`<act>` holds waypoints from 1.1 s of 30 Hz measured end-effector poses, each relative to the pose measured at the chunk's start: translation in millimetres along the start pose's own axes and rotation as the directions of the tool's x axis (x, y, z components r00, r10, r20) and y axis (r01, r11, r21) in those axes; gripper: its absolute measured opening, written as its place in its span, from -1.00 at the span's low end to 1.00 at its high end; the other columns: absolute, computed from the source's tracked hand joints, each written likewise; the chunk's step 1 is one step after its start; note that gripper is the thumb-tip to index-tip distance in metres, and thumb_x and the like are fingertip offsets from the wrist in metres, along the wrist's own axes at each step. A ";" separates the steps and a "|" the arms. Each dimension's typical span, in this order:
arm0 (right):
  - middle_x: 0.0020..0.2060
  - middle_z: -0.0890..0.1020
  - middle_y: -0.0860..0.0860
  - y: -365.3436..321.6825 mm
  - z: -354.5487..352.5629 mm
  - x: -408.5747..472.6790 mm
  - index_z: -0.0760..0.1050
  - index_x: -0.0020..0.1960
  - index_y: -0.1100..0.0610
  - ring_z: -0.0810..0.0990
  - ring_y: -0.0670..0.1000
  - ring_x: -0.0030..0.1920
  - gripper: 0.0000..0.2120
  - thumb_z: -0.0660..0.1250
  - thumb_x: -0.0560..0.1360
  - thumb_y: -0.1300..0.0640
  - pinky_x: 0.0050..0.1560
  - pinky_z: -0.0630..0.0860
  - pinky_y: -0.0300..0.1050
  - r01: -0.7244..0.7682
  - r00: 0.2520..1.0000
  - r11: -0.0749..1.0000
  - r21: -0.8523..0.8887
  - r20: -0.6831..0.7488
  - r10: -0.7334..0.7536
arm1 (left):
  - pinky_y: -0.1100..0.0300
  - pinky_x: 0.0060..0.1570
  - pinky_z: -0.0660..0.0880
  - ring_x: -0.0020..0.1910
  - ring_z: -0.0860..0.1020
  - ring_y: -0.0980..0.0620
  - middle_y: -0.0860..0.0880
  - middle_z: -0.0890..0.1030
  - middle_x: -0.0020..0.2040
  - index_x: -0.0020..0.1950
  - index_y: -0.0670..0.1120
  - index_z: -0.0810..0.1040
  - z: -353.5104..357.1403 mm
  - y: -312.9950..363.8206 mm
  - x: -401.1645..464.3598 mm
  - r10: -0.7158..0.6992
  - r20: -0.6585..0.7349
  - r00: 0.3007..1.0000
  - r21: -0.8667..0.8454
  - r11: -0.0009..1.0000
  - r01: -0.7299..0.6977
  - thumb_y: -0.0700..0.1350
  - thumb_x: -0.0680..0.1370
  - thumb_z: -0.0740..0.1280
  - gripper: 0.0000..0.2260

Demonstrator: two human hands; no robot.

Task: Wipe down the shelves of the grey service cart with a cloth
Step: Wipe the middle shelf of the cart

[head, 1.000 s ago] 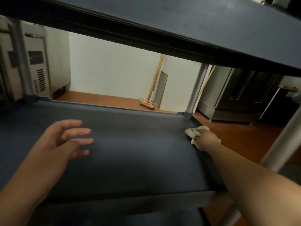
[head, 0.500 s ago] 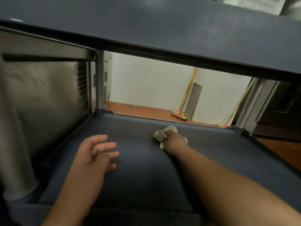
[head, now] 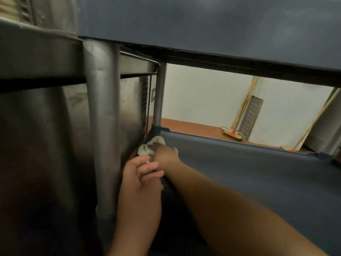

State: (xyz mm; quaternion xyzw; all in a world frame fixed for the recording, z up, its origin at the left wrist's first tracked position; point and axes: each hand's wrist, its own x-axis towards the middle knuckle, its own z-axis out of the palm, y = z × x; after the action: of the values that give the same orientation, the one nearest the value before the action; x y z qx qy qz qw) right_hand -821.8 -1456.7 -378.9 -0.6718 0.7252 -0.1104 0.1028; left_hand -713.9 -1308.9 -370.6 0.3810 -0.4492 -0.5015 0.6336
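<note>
I look between two dark grey shelves of the service cart. The lower shelf [head: 249, 172] stretches ahead and to the right; the upper shelf [head: 212, 24] fills the top of the view. My right hand [head: 165, 153] is shut on a crumpled pale cloth [head: 147, 147] and presses it into the shelf's far left corner, beside the rear post [head: 158, 100]. My left hand [head: 141, 174] hovers just behind it over the shelf's left edge, fingers spread and holding nothing, next to the near post [head: 104, 126].
A stainless steel cabinet [head: 46, 117] stands tight against the cart's left side. Beyond the cart are a red tiled floor [head: 193, 126], a white wall and a broom [head: 233, 133] leaning against it. Another metal unit [head: 326, 130] is at the far right.
My right hand has swept the cloth from the shelf's right side across the middle to the far left corner. The left hand has moved left with it, and the view has swung left.
</note>
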 end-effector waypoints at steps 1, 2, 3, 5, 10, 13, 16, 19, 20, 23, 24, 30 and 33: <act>0.22 0.53 0.04 -4.0 -0.3 -2.5 0.46 0.26 0.11 0.48 0.09 0.27 -0.66 0.12 0.63 -0.06 0.03 0.14 -0.08 0.035 0.999 0.999 0.008 0.006 -0.035 | -0.07 0.05 0.55 -0.08 0.65 0.10 -0.05 0.64 0.01 0.09 0.01 0.50 0.8 -1.6 -0.8 0.002 0.011 1.000 0.008 1.000 -0.002 -0.40 0.53 0.20 -0.67; 0.22 0.54 0.05 -6.7 -2.8 -7.4 0.45 0.29 0.11 0.47 0.09 0.28 -0.65 0.12 0.63 -0.05 0.06 0.16 -0.07 0.054 0.998 0.998 -0.010 0.023 -0.054 | -0.06 0.04 0.56 -0.08 0.65 0.10 -0.05 0.64 0.01 0.09 0.01 0.50 2.3 -3.3 -1.5 0.006 0.014 1.000 0.018 1.000 -0.006 -0.40 0.53 0.20 -0.67; 0.24 0.53 0.06 -6.5 -4.3 -9.2 0.45 0.31 0.10 0.44 0.09 0.30 -0.65 0.12 0.63 -0.05 0.16 0.20 -0.02 0.074 0.996 0.997 -0.030 0.042 -0.073 | -0.06 0.02 0.55 -0.09 0.65 0.10 -0.05 0.64 0.00 0.08 0.00 0.50 4.3 -5.2 -1.6 0.010 0.014 1.000 0.028 1.000 -0.011 -0.40 0.53 0.20 -0.68; 0.28 0.50 0.07 -2.2 -9.1 -15.0 0.45 0.32 0.08 0.40 0.10 0.35 -0.65 0.10 0.64 -0.05 0.34 0.22 0.14 0.104 0.993 0.994 -0.039 0.056 -0.101 | -0.06 0.01 0.55 -0.10 0.65 0.08 -0.06 0.64 -0.01 0.05 0.03 0.49 11.8 -6.3 -2.3 0.015 0.025 1.000 0.056 0.998 -0.017 -0.40 0.53 0.20 -0.67; 0.36 0.46 0.14 23.5 -16.9 -11.6 0.45 0.35 0.14 0.36 0.16 0.41 -0.67 0.12 0.66 0.08 0.42 0.21 0.18 0.058 0.997 0.997 0.053 0.041 -0.061 | -0.02 -0.05 0.55 -0.03 0.65 -0.01 -0.06 0.66 -0.03 0.05 0.01 0.50 34.6 -2.0 -15.0 -0.005 0.070 0.997 0.056 0.998 0.001 -0.40 0.55 0.20 -0.69; 0.35 0.48 0.16 47.0 -19.9 -4.3 0.43 0.38 0.17 0.42 0.18 0.38 -0.64 0.21 0.63 0.07 0.40 0.33 0.13 -0.001 0.991 1.000 -0.023 0.133 0.004 | 0.01 -0.07 0.54 -0.03 0.66 0.00 -0.02 0.67 -0.07 0.03 0.03 0.53 40.6 1.2 -26.9 0.003 0.049 0.999 0.034 0.999 -0.005 -0.41 0.53 0.25 -0.67; 0.37 0.47 0.17 84.1 -21.6 1.1 0.40 0.42 0.18 0.44 0.21 0.37 -0.58 0.28 0.60 0.09 0.38 0.38 0.12 -0.053 0.993 0.998 -0.044 0.102 0.057 | -0.03 -0.04 0.54 -0.01 0.63 -0.06 -0.04 0.66 -0.08 0.03 0.02 0.54 46.5 6.2 -29.0 0.039 0.027 0.999 -0.005 0.999 -0.039 -0.39 0.49 0.30 -0.69; 0.37 0.47 0.15 139.0 -26.7 -7.5 0.41 0.44 0.14 0.48 0.19 0.33 -0.55 0.29 0.57 0.08 0.36 0.42 0.11 -0.128 0.989 0.992 -0.019 0.078 0.129 | -0.07 0.01 0.54 0.07 0.61 -0.17 -0.10 0.63 -0.02 0.07 -0.03 0.51 59.6 1.8 -36.1 0.068 0.058 0.996 0.037 0.997 -0.070 -0.41 0.50 0.27 -0.69; 0.36 0.49 0.14 158.5 -30.2 -13.9 0.42 0.43 0.12 0.49 0.18 0.31 -0.56 0.29 0.56 0.10 0.34 0.43 0.11 -0.130 0.990 0.991 -0.010 0.056 0.131 | -0.07 0.01 0.53 0.09 0.60 -0.19 -0.11 0.62 0.00 0.07 -0.04 0.51 64.4 -1.0 -39.5 0.076 0.064 0.995 0.039 0.996 -0.079 -0.42 0.51 0.25 -0.69; 0.43 0.42 0.11 216.9 -43.9 -39.2 0.33 0.50 0.05 0.44 0.18 0.37 -0.54 0.23 0.60 0.14 0.37 0.40 0.11 -0.129 0.991 0.992 0.010 -0.020 0.129 | -0.05 0.03 0.54 0.11 0.60 -0.18 -0.14 0.62 0.04 0.09 -0.05 0.52 83.9 -8.1 -46.5 0.075 0.096 0.993 0.011 0.997 -0.076 -0.42 0.50 0.25 -0.69; 0.47 0.37 0.10 235.7 -49.0 -46.4 0.28 0.53 0.01 0.41 0.19 0.40 -0.50 0.23 0.60 0.15 0.39 0.37 0.11 -0.141 0.989 0.990 0.010 -0.035 0.141 | -0.04 0.03 0.56 0.10 0.61 -0.15 -0.14 0.62 0.05 0.09 -0.05 0.52 92.2 -11.8 -47.6 0.072 0.108 0.992 0.004 0.997 -0.073 -0.41 0.51 0.25 -0.69; 0.48 0.36 0.10 344.4 -90.4 -97.2 0.23 0.55 -0.08 0.40 0.21 0.41 -0.42 0.27 0.58 0.18 0.38 0.39 0.10 -0.373 0.926 0.927 0.048 -0.046 0.375 | 0.21 -0.22 0.64 -0.06 0.66 0.00 -0.04 0.67 -0.05 0.01 0.04 0.55 139.6 -44.0 -49.6 0.092 0.310 0.946 -0.035 0.996 -0.086 -0.39 0.47 0.30 -0.67; 0.42 0.43 0.07 409.6 -111.6 -135.3 0.30 0.51 -0.05 0.45 0.17 0.36 -0.50 0.25 0.58 0.12 0.34 0.41 0.03 -0.445 0.887 0.894 0.060 -0.113 0.449 | 0.21 -0.27 0.63 -0.12 0.68 0.07 -0.03 0.67 -0.04 0.00 0.07 0.55 160.8 -54.5 -45.9 0.074 0.422 0.904 -0.080 0.996 -0.044 -0.33 0.44 0.34 -0.69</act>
State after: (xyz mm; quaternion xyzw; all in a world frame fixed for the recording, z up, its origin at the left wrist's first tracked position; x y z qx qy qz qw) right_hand -1234.5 -1289.4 -394.5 -0.4771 0.8633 -0.1370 0.0910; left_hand -887.1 -1280.4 -380.9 0.2272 -0.5700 -0.5680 0.5485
